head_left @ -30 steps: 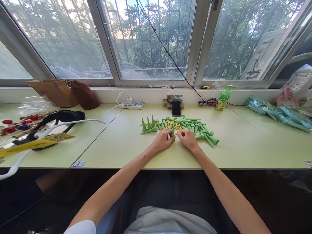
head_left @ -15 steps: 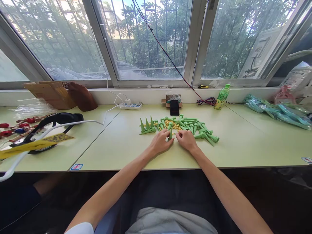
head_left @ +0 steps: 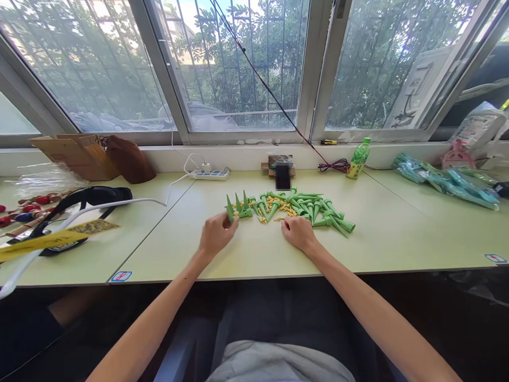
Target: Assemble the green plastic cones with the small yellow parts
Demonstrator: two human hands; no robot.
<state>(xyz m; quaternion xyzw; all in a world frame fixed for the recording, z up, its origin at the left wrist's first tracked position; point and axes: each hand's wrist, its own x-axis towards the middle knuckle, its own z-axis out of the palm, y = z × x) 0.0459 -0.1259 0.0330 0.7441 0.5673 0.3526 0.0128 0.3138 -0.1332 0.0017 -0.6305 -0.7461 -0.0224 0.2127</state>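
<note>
My left hand point(head_left: 218, 232) is closed around a green plastic spike point(head_left: 229, 210), held point up at the left of the pile. Right beside it stand other green spikes point(head_left: 245, 201), also point up, with more lying at their foot. My right hand point(head_left: 297, 232) rests on the table with its fingers curled together; whatever is in them is hidden. A small yellow piece point(head_left: 279, 219) lies just by its fingertips. Behind the hands are a heap of small yellow pieces point(head_left: 273, 203) and many loose green spikes point(head_left: 316, 208), which spread to the right.
A dark phone point(head_left: 283, 176) leans on a small box behind the heap. Further along stand a power strip point(head_left: 210, 174), a green bottle point(head_left: 358, 158) and blue-green plastic bags point(head_left: 449, 180). A black headset strap point(head_left: 95, 195) and a white cable point(head_left: 131, 200) lie left.
My left hand has moved left with a green spike, from the middle to the standing spikes. My right hand stays near the yellow pieces, fingers still curled.
</note>
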